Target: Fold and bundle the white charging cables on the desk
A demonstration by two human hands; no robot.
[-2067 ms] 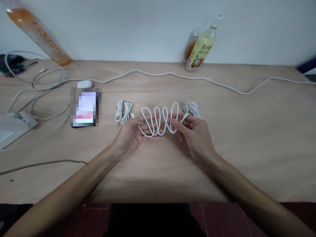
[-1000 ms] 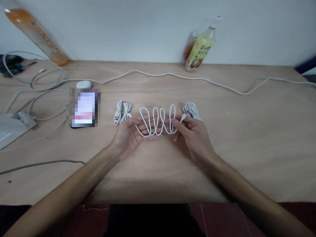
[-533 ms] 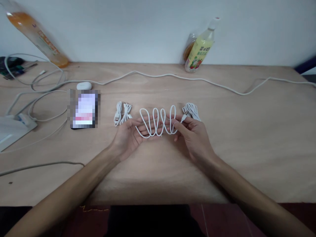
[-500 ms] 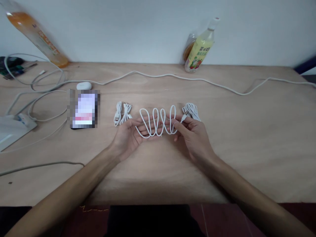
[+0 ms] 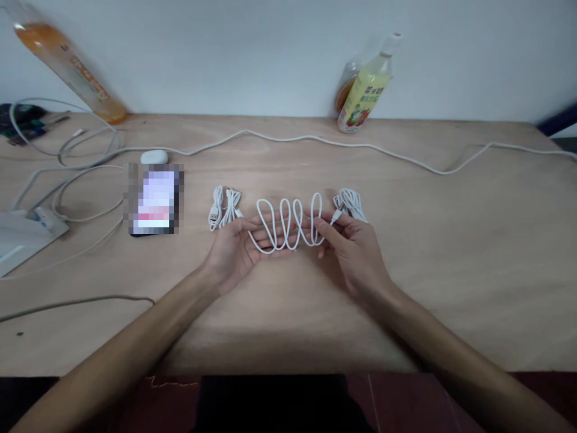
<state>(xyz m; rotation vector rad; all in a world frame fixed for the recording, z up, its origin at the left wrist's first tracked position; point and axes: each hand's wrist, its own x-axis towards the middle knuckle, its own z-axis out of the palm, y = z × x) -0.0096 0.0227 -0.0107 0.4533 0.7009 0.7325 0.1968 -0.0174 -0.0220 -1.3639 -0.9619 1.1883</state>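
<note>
The right hand [image 5: 356, 252] pinches one end of the white cable [image 5: 288, 227] between thumb and forefinger. The left hand [image 5: 232, 249], palm up, clamps the other end under its thumb. Between the fingertips the cable runs in tall, even loops. Far beyond the knuckles, one bottle [image 5: 366, 84] holds yellow drink and another bottle [image 5: 67, 60] holds orange.

Wood table [image 5: 451, 258] w/ phone [image 5: 154, 198], earbud case [image 5: 154, 157], looped cable [image 5: 285, 202], cable bundle [image 5: 224, 206], long cord [image 5: 288, 138], pwr strip [image 5: 27, 227], bottle [image 5: 366, 90].
</note>
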